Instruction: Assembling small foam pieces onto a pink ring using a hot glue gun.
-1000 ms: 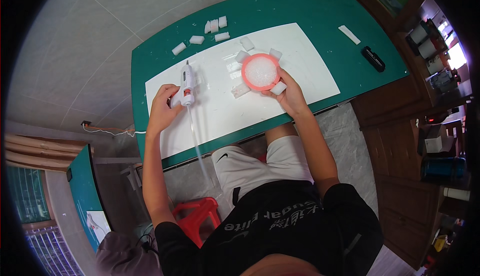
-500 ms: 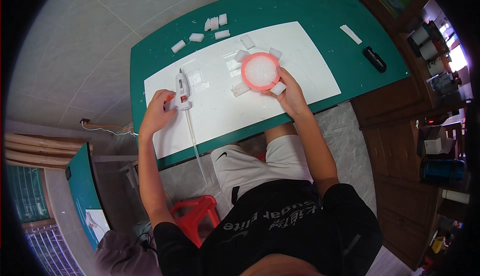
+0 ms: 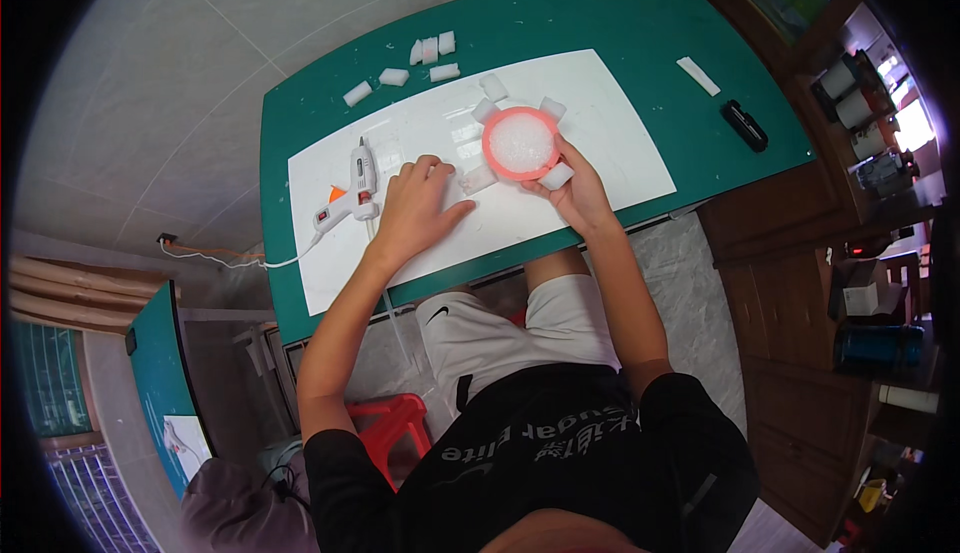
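Note:
My right hand (image 3: 583, 193) grips the lower right edge of a round pink-rimmed piece (image 3: 494, 161) with a white, bubbly-looking middle. Small white foam blocks (image 3: 552, 109) stick out around its rim, one of them beside my right fingers. My left hand (image 3: 412, 211) is over the white sheet with fingers apart, holding nothing. Just left of it lies a white hot glue gun (image 3: 360, 181) with an orange trigger, a long clear glue stick (image 3: 392, 325) trailing from its back past the table edge. A clear or whitish piece (image 3: 478, 180) lies between my hands.
The white sheet (image 3: 620, 153) covers the middle of the green table (image 3: 590, 13). Several loose foam blocks (image 3: 394, 77) lie along the far left. A white strip (image 3: 698, 76) and a black tool-like object (image 3: 744, 126) lie at right. The gun's white cord (image 3: 290, 258) runs left to a wall socket.
My left hand has let go of the glue gun and moved right across the sheet. The gun stays lying there. My right hand keeps hold of the round piece in the same place.

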The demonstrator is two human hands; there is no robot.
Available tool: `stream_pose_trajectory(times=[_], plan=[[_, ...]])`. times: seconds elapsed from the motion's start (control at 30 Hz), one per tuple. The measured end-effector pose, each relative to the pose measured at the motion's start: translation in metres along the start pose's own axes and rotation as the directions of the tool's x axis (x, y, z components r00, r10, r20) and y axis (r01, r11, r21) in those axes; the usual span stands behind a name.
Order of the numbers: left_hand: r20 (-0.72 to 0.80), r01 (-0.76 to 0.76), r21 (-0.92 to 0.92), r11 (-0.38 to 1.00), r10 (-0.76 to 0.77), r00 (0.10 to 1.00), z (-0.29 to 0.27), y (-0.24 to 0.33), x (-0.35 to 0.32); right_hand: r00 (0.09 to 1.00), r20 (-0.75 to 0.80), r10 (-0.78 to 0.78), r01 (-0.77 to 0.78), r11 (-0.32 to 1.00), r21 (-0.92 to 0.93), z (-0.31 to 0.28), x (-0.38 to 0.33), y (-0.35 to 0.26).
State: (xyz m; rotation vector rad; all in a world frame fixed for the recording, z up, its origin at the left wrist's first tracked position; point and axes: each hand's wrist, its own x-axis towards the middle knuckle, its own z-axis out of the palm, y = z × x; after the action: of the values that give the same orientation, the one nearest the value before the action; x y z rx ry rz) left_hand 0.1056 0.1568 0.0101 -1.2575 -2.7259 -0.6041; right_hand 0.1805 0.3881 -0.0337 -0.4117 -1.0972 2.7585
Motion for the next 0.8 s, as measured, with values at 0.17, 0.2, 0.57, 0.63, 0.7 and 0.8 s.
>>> stream_pose_trajectory(times=[0.17, 0.2, 0.57, 0.63, 0.7, 0.8], plan=[[-0.004, -0.014, 0.027, 1.0, 0.014, 1.0, 0.016, -0.002, 0.008, 0.998, 0.061, 0.032, -0.035, 0.998, 0.059, -0.008, 0.005, 0.0], [-0.018, -0.018, -0.009, 1.0, 0.017, 1.0, 0.016, -0.003, 0.008, 0.998, 0.063, 0.031, -0.035, 0.998, 0.057, -0.009, 0.005, 0.0], [-0.192, -0.033, -0.195, 0.98, -0.005, 0.981, 0.002, 0.01, 0.006, 0.996, 0.07, 0.051, -0.057, 0.995, 0.084, -0.008, 0.004, -0.004], [-0.255, -0.085, -0.197, 0.977, 0.032, 0.966, 0.0, 0.014, 0.005, 0.993, 0.094, 0.07, -0.079, 0.992, 0.102, -0.009, 0.004, -0.005], [-0.255, -0.086, -0.249, 0.965, 0.02, 0.967, 0.002, 0.018, 0.007, 0.992, 0.102, 0.074, -0.086, 0.99, 0.108, -0.01, 0.003, -0.007], [-0.229, -0.085, -0.332, 0.94, 0.007, 0.973, 0.002, 0.019, 0.007, 0.993, 0.085, 0.085, -0.096, 0.987, 0.132, 0.001, -0.004, -0.011]])
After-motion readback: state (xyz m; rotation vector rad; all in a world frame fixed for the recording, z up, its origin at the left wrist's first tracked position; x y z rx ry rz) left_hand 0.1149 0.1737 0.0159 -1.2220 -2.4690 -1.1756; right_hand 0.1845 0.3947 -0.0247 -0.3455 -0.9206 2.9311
